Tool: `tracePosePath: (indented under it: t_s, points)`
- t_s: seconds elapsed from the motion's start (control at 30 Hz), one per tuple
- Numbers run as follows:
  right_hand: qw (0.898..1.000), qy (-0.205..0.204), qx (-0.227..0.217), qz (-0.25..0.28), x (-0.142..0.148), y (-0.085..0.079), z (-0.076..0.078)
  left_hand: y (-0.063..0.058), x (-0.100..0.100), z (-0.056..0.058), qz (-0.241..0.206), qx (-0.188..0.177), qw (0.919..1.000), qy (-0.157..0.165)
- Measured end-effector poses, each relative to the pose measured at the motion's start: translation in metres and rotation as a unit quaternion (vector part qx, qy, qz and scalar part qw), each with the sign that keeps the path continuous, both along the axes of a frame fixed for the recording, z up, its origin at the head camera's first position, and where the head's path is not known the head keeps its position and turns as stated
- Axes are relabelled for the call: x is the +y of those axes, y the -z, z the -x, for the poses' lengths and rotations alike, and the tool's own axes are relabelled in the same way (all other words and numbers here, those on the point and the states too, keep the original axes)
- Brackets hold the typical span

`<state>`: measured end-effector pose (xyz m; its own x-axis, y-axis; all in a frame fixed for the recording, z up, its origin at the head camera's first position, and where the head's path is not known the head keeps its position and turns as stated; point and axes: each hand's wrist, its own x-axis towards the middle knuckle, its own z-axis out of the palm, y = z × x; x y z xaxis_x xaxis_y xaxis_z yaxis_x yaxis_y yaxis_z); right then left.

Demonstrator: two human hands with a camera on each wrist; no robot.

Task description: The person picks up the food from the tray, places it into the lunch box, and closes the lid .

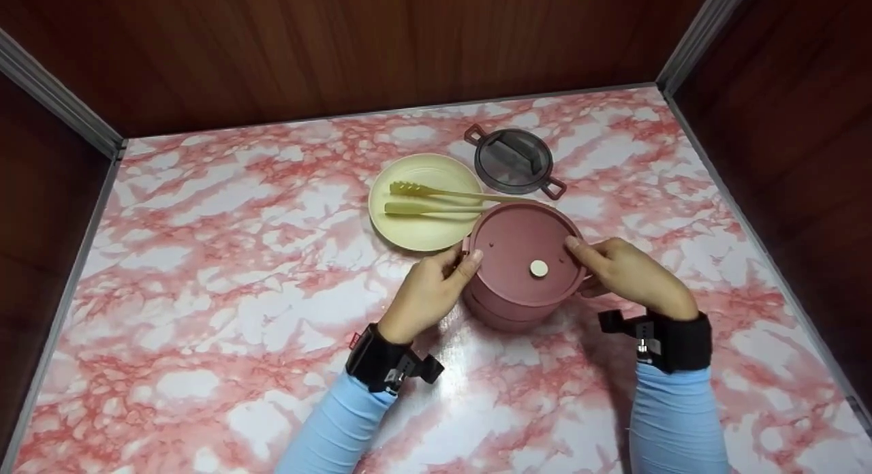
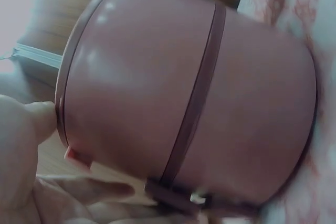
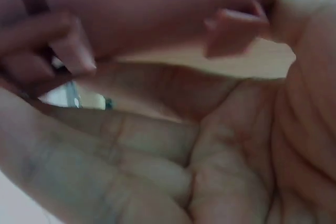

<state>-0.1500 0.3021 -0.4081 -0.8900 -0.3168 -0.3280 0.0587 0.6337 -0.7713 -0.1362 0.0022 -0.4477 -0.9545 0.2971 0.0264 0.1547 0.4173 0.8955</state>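
A dusty-pink two-tier toy pot [image 1: 507,310] stands upright in front of me, its flat pink lid [image 1: 524,235] on top with a round cream knob [image 1: 539,268]. My left hand [image 1: 430,290] holds the pot's left side, its thumb on the lid's rim and fingers below by the side handle. On the opposite side, my right hand [image 1: 630,270] grips the pot with its thumb on the lid's edge. In the right wrist view, its fingers [image 3: 152,177] curve beneath the pot's small handles [image 3: 233,32]. Whether the base touches the table cannot be told.
Behind the pot at left, a pale yellow plate [image 1: 402,235] bears a slotted server [image 1: 415,189] and a spatula [image 1: 409,209], their handles reaching toward the pot. Farther back lies a round dark see-through lidded pan [image 1: 514,161] with two pink handles. Wooden walls [image 1: 354,52] border the marbled table [image 1: 225,290].
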Motion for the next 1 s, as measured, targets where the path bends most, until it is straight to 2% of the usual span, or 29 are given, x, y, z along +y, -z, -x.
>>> tracePosePath:
  t_s: [0.43,0.77,1.0]
  points:
    - [0.999,-0.025,-0.003,0.021,-0.003,0.001,-0.001,0.000,0.005,-0.003,-0.042,-0.017,0.9988,-0.022]
    - [0.997,-0.013,-0.023,0.078,0.002,0.007,0.001,-0.001,0.007,-0.001,-0.081,-0.033,0.9958,-0.029]
    - [0.992,0.013,-0.033,0.120,0.000,0.010,0.002,0.001,0.008,0.001,-0.109,-0.051,0.9922,-0.034]
